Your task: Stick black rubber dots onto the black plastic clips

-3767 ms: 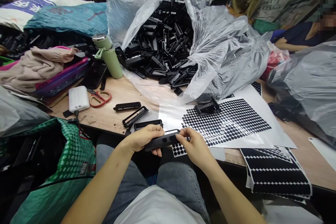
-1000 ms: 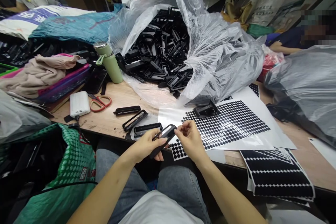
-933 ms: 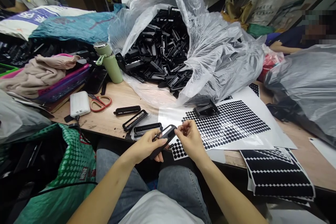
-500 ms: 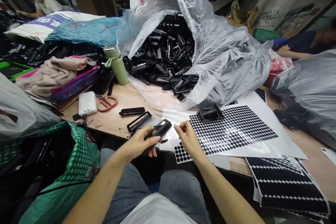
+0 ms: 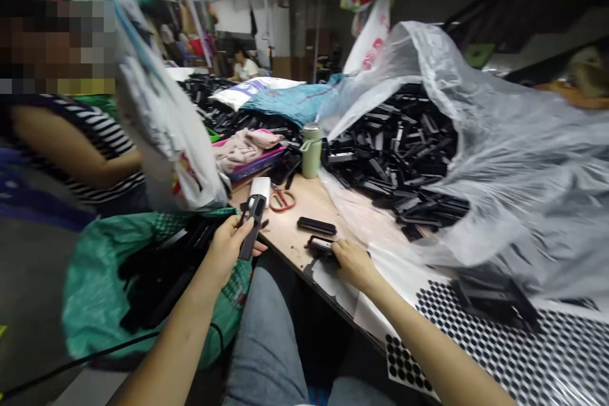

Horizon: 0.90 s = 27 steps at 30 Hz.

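My left hand [image 5: 233, 244] is closed round a long black plastic part [image 5: 253, 228], held up over the table's front edge near the green bag. My right hand [image 5: 351, 261] reaches down at the table, its fingers on the right end of a black frame piece [image 5: 321, 243]; the fingertips are partly hidden and blurred. Just behind that piece lies another black oblong part [image 5: 316, 225]. To the right, a sheet of black round stickers [image 5: 457, 311] bears a dark plastic piece [image 5: 495, 298].
A large clear bag [image 5: 518, 158] spills black parts [image 5: 399, 152] across the back. Red scissors [image 5: 282, 200], a white power bank [image 5: 260, 188] and a green bottle [image 5: 311, 152] stand behind. A green bag [image 5: 95, 285] is at left, beside a person in stripes [image 5: 85, 146].
The view has swung left. My left hand has carried the black part left, toward the green bag. My right hand has moved from beside that part to the frame piece on the table.
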Each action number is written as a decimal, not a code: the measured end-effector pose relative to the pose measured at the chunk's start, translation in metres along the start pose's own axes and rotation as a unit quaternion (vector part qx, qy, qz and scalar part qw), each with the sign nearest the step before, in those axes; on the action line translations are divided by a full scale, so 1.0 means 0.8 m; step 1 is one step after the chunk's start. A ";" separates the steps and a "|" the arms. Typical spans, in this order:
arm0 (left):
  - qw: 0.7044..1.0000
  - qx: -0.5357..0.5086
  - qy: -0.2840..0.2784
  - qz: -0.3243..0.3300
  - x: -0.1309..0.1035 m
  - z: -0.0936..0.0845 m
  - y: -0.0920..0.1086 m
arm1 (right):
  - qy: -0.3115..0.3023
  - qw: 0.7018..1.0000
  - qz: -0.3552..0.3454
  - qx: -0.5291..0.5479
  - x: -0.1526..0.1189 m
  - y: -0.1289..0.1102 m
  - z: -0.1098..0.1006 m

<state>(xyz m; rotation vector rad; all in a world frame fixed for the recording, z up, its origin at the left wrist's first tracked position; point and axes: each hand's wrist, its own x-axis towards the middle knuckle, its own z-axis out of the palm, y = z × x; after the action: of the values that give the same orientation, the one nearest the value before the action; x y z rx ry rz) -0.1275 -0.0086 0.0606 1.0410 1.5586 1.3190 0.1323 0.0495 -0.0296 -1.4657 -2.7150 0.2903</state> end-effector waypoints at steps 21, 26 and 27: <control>0.875 0.204 0.414 0.146 -0.028 -0.184 -0.042 | 0.027 0.990 0.112 0.083 0.101 -0.069 -0.025; 0.952 -0.213 0.208 0.074 -0.029 -0.143 -0.014 | 0.084 0.940 -0.076 0.321 0.123 -0.184 -0.030; 0.953 -0.250 0.166 0.039 -0.029 -0.134 -0.009 | 0.105 0.915 -0.096 0.376 0.129 -0.205 -0.034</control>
<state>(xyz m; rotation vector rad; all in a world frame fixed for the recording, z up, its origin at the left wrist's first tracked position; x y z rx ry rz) -0.2219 -0.0644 0.0672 0.5861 1.3120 1.8948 -0.0563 0.0516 0.0221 -0.9318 -2.1502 0.9655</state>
